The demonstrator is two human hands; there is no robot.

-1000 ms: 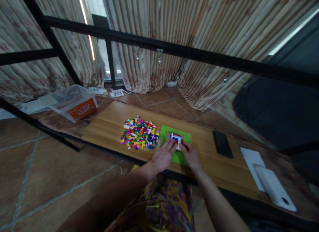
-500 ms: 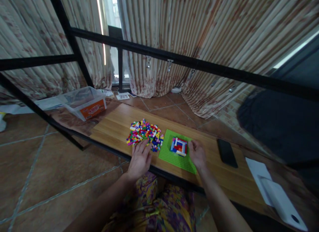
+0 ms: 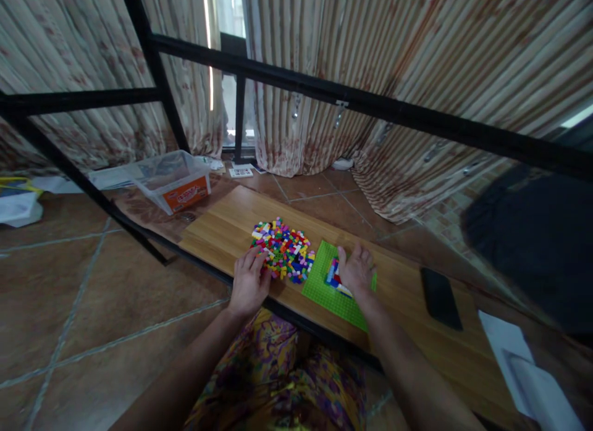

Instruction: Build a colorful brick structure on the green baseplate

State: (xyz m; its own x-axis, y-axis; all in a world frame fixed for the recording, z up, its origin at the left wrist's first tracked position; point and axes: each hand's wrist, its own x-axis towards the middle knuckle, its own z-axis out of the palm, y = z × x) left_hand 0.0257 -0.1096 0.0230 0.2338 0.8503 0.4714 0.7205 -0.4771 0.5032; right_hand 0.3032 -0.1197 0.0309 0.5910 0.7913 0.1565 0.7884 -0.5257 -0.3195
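Note:
A heap of small coloured toy bricks (image 3: 283, 249) lies on the wooden board (image 3: 217, 224). My left hand (image 3: 249, 284) rests at the heap's near left edge, its fingers apart and touching the bricks. To the right of the heap sits a green baseplate (image 3: 319, 289) carrying a low square build of bricks (image 3: 332, 275) in blue, white and red. My right hand (image 3: 356, 269) is over the right part of that build and hides much of it. Its fingers are spread, with the thumb apart, and I see nothing held in them.
A black phone (image 3: 441, 298) lies right of the baseplate, with a white object (image 3: 540, 381) beyond it. A clear plastic box (image 3: 178, 181) with an orange label stands at the left. Black metal bars (image 3: 301, 79) cross before the curtains.
My right hand has moved from beside the build to over it, and its fingers have opened. My left hand has shifted to the heap's left edge. The camera view has turned slightly left.

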